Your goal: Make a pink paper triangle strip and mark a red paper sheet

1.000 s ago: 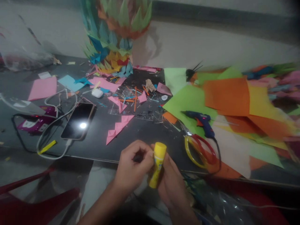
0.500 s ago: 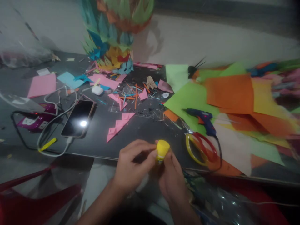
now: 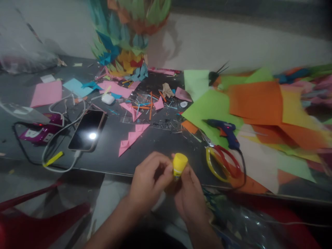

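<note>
Left grip [image 3: 153, 176] and right grip [image 3: 190, 190] curl inward.

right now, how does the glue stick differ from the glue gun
The glue stick is held between the left hand and right hand; the glue gun lies on sheets of paper. The glue stick is a yellow tube, while the glue gun is dark blue and pistol-shaped. The glue gun trails a cord; none shows on the glue stick. Both are gluing tools.
</note>
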Motion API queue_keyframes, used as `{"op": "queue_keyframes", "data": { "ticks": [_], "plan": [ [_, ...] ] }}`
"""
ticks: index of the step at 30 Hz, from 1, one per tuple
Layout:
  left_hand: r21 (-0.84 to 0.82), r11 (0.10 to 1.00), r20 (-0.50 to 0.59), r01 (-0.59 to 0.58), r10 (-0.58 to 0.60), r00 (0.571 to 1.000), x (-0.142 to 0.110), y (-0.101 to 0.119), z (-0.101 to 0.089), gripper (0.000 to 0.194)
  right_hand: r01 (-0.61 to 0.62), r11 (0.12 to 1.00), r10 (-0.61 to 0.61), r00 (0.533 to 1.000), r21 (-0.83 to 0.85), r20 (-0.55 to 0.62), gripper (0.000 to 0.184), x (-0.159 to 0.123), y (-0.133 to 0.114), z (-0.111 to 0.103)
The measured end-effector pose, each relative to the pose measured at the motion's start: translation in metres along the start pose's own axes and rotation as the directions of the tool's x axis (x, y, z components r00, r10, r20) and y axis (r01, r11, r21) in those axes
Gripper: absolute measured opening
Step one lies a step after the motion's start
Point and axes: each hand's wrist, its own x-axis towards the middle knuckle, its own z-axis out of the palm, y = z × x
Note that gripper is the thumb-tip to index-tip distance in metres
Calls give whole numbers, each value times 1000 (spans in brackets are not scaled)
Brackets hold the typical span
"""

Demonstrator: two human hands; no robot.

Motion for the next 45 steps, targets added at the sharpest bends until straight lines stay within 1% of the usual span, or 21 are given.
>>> {"op": "queue_keyframes", "data": {
  "ticks": [4, 8, 15, 19, 22, 24, 27, 29, 32, 34, 35, 36, 37, 38, 39, 40, 41, 42, 43, 44, 45],
  "plan": [
    [-7, 1000, 41, -21, 22, 999, 1, -1, -3, 10, -27, 999, 27, 999, 18, 30, 36, 0, -3, 3],
    [-31, 999, 50, -11, 13, 999, 2, 0, -3, 10, -43, 998, 43, 999, 50, -9, 35, 1, -4, 4],
    [-45, 999, 55, -7, 10, 998, 1, -1, -4, 10, -23, 999, 24, 1000, 31, -17, 35, 1, -2, 4],
    [-56, 998, 79, -28, 33, 996, -1, 1, -6, 8, -16, 1000, 16, 1000, 11, -24, 39, 1, -3, 4],
    [-85, 995, 64, -44, 50, 997, -3, 1, -7, 10, -1, 1000, 1, 1000, 6, -8, 40, 2, -7, 6],
    [-107, 993, 26, -49, 52, 998, -4, -2, -10, 13, 8, 1000, -8, 1000, 17, 13, 38, 2, -10, 8],
    [-111, 994, -78, -18, 9, 997, -5, -12, -18, 20, 19, 999, -21, 999, 32, 46, 35, 2, -16, 10],
    [-68, 997, -166, 31, -42, 985, -4, -19, -28, 25, 23, 999, -24, 999, 22, 48, 35, 2, -19, 11],
    [54, 992, -281, 117, -97, 955, -1, -28, -45, 31, 20, 1000, -20, 999, 13, 32, 37, 1, -20, 11],
    [125, 979, -361, 162, -107, 926, 2, -34, -57, 35, 11, 1000, -12, 999, 14, 39, 37, 1, -19, 11],
    [152, 972, -417, 179, -102, 903, 4, -36, -61, 33, 7, 1000, -8, 999, 14, 48, 36, 0, -18, 11],
    [170, 967, -481, 190, -87, 872, 6, -37, -65, 26, 4, 1000, -5, 998, 13, 55, 36, 0, -18, 11],
    [188, 963, -545, 193, -61, 836, 7, -38, -67, 15, 1, 1000, -2, 998, 11, 61, 35, -1, -17, 11],
    [214, 959, -599, 187, -23, 800, 9, -38, -67, 17, 1, 1000, -1, 998, 10, 64, 35, -1, -17, 11],
    [248, 953, -629, 171, 25, 777, 9, -36, -66, 33, 0, 1000, 0, 998, 10, 67, 35, -1, -17, 11],
    [286, 947, -627, 143, 72, 776, 9, -34, -64, 44, -1, 1000, 0, 998, 10, 71, 35, -2, -16, 11],
    [320, 942, -582, 103, 110, 805, 8, -30, -59, 46, -3, 1000, 2, 997, 9, 80, 34, -2, -15, 11],
    [342, 938, -503, 55, 133, 854, 7, -25, -53, 39, -7, 1000, 6, 996, 6, 92, 33, -2, -14, 11],
    [341, 940, -400, 5, 140, 906, 4, -20, -46, 29, -8, 1000, 7, 995, 5, 103, 32, -1, -12, 11],
    [318, 947, -283, -43, 138, 949, 2, -15, -39, 22, -2, 1000, 2, 994, 5, 108, 31, -1, -10, 10],
    [276, 958, -198, -81, 139, 970, 0, -11, -31, 19, 11, 1000, -11, 994, 5, 105, 30, 0, -8, 8]
  ]
}}
